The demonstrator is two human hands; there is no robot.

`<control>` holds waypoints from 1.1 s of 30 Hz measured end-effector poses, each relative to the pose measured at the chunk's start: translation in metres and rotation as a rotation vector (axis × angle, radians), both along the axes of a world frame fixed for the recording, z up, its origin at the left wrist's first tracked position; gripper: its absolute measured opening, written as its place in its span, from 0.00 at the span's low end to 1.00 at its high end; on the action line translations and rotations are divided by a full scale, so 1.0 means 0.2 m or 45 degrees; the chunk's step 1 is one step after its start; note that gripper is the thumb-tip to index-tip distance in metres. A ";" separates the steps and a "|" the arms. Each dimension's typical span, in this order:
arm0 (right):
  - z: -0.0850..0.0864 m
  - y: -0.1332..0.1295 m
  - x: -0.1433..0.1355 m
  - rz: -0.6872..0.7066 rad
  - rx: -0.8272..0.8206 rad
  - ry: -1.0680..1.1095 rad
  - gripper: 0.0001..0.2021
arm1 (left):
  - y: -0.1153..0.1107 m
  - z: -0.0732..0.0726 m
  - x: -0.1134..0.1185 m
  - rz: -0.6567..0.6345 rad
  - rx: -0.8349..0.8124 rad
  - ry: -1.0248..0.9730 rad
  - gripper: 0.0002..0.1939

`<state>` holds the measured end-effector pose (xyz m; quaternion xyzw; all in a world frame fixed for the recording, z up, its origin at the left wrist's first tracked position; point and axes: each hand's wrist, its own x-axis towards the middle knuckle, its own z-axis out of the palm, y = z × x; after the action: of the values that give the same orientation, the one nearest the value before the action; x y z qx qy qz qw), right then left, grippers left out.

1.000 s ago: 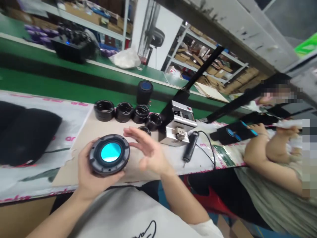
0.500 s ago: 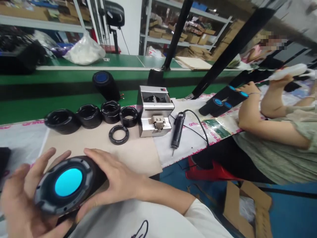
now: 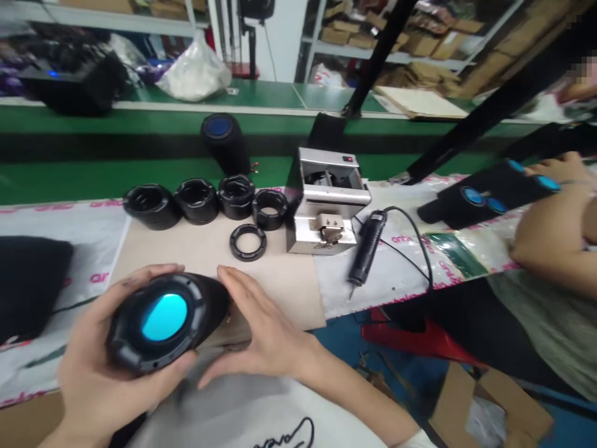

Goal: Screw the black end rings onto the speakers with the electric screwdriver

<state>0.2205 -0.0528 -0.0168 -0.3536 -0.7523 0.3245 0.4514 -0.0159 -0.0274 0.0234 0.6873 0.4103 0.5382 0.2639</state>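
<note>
A black cylindrical speaker (image 3: 212, 298) with a shiny blue disc set in its ribbed end ring lies tilted in my left hand (image 3: 100, 367). Fingers go over its top and the thumb presses along the lower rim. Beside the speaker's right end is my right hand (image 3: 268, 336), thumb and fingers spread apart; its fingertips are close to the casing, and I cannot tell whether they touch. Beyond my hands, a flat black ring (image 3: 248, 256) rests on the beige board (image 3: 289, 289), in front of a row of several deeper black rings (image 3: 196, 208).
Right of the rings stands a metal screw feeder (image 3: 321, 230), with an electric screwdriver (image 3: 368, 249) and its cable alongside. Another speaker (image 3: 226, 146) stands behind. A co-worker's arm (image 3: 555, 230) reaches toward several speakers (image 3: 457, 208) at right. An open carton (image 3: 448, 398) sits on the floor.
My left hand has closed around the ring end of the speaker. My right hand has loosened and its thumb has come away. The camera view has swung left, shifting the bench rightward.
</note>
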 end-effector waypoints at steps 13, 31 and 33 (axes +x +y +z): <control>-0.03 0.02 -0.13 -0.013 -0.062 0.134 0.52 | -0.04 0.08 0.12 -0.023 0.062 -0.017 0.54; -0.06 -0.02 -0.13 -0.092 -0.117 0.141 0.46 | -0.07 0.06 0.07 -0.093 -0.200 0.164 0.50; -0.06 -0.02 -0.13 -0.071 -0.112 0.190 0.45 | -0.08 0.06 0.09 -0.079 -0.151 0.167 0.50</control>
<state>0.1946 -0.0572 -0.0289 -0.3688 -0.6915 0.3697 0.4990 0.0017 -0.0428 0.0351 0.7167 0.4362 0.4584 0.2931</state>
